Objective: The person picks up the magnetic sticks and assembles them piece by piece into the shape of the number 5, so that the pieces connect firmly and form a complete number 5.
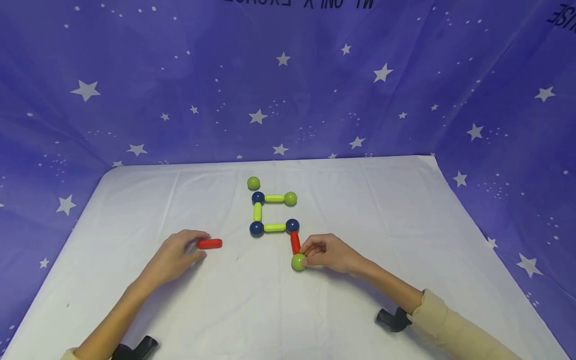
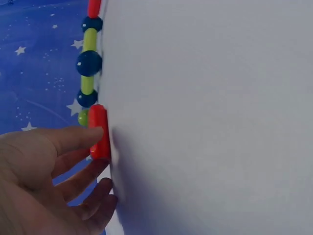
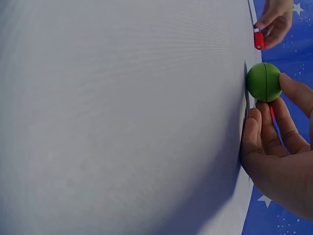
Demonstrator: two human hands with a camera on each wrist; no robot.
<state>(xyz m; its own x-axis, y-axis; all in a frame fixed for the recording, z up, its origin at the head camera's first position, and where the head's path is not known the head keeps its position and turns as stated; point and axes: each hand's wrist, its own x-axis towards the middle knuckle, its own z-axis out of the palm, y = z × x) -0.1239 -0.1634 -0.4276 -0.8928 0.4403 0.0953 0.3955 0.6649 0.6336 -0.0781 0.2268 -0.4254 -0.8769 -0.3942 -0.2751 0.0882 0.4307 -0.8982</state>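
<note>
My right hand pinches a green ball on the tabletop, thumb at one side and fingertips at the other. A red rod runs from that ball to a dark blue ball in a chain of yellow-green rods and balls. On the left, my left hand has thumb and fingers spread about one end of a loose red rod. Its thumb overlaps this rod in the left wrist view; the head view shows a small gap there.
Beyond the chain's far corner sits a loose green ball, close to a blue ball. Another green ball ends the far yellow-green rod. Black devices hang at both forearms. A starry purple cloth rises behind the white table.
</note>
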